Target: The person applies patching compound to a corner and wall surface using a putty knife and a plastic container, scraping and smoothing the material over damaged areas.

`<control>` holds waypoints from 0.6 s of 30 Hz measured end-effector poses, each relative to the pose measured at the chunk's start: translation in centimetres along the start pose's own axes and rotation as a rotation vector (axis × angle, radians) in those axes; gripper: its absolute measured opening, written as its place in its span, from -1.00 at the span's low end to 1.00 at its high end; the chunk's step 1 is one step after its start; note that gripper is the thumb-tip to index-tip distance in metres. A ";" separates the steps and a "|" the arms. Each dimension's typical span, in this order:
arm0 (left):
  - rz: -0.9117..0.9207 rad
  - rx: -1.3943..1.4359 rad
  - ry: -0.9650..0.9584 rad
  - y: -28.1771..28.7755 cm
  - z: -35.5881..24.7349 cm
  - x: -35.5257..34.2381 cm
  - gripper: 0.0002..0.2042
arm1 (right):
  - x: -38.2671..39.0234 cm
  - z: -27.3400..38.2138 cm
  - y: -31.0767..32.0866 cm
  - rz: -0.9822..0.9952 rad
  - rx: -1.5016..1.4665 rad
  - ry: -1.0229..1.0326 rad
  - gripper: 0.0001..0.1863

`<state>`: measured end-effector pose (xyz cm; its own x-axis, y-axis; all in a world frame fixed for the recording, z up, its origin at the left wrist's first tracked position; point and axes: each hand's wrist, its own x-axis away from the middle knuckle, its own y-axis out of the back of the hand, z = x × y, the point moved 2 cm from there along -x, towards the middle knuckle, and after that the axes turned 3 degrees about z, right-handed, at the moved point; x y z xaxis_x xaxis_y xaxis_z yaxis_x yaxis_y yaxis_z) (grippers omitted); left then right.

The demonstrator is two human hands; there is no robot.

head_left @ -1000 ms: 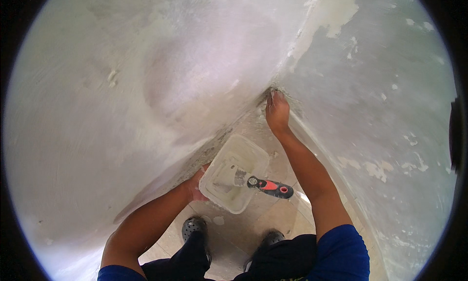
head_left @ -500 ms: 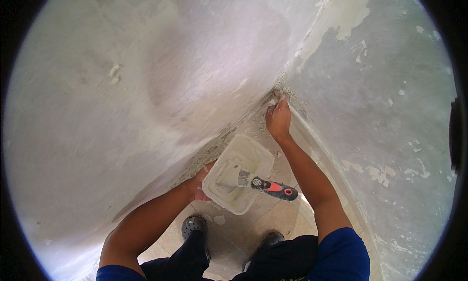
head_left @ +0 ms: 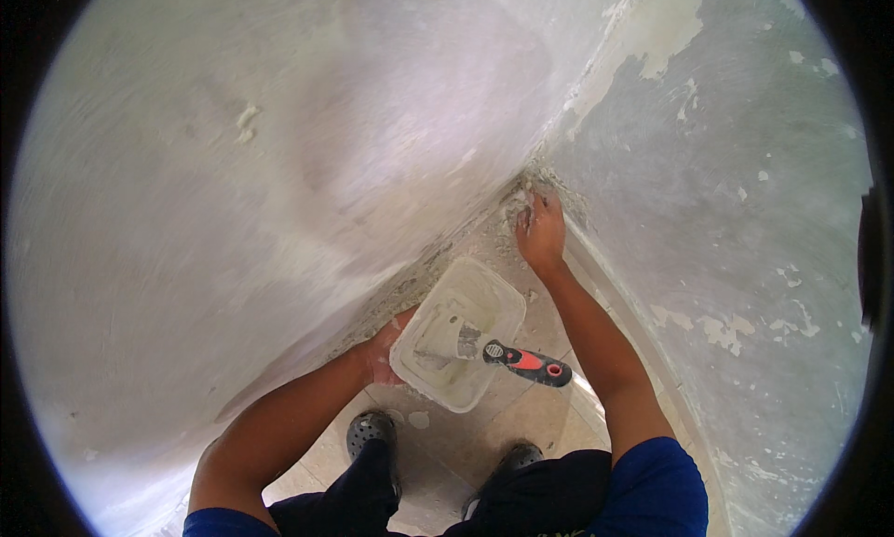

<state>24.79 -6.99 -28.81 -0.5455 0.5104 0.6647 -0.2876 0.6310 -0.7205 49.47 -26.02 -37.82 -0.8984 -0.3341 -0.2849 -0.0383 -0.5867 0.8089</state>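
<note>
My left hand point(head_left: 385, 353) grips the side of a white plastic tub point(head_left: 424, 388), some of its fingers hidden beneath. Whitish paste coats the inside of the tub. Across it lies a putty knife point(head_left: 528, 361) with a black and red handle, its smeared metal blade in the tub and the handle end sticking out over the rim to the right. My right hand point(head_left: 543, 230) is down in the corner where the two walls meet the floor, fingers apart and bent at the crumbly rubble point(head_left: 529, 185) there. No object shows in it.
A smooth, pale plastered wall point(head_left: 233, 211) rises on the left. The grey wall point(head_left: 745, 211) on the right has flaking white patches. Dusty tiles point(head_left: 438, 472) lie underfoot beside my clogs point(head_left: 371, 432), with loose bits along the left wall's base.
My right hand has drawn back slightly to the right, and its fingers have spread from a closer pinch. The tub has shifted a little right with my left hand still on it.
</note>
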 end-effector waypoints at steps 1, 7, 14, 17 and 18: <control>0.015 0.019 0.009 0.3 0.0 0.0 -0.41 | -0.1 0.2 0.2 0.031 0.019 0.001 -0.45; 0.017 0.002 0.010 -0.4 -0.1 0.1 -0.41 | -0.1 -0.5 0.1 0.114 0.126 0.008 -0.43; 0.020 -0.003 -0.057 -0.8 0.0 -0.3 -0.43 | -1.6 1.4 0.4 0.260 0.210 -0.048 -0.30; 0.182 0.144 -0.003 0.0 0.1 -0.6 -0.44 | -1.5 1.6 0.4 0.253 0.180 -0.076 -0.29; 0.165 0.126 -0.012 0.0 0.1 -0.5 -0.44 | -1.3 1.5 0.4 0.245 0.167 -0.086 -0.29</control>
<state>24.99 -7.30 -29.21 -0.6027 0.5934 0.5335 -0.2894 0.4606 -0.8391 49.99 -24.69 -36.33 -0.9233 -0.3828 -0.0315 0.1198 -0.3648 0.9234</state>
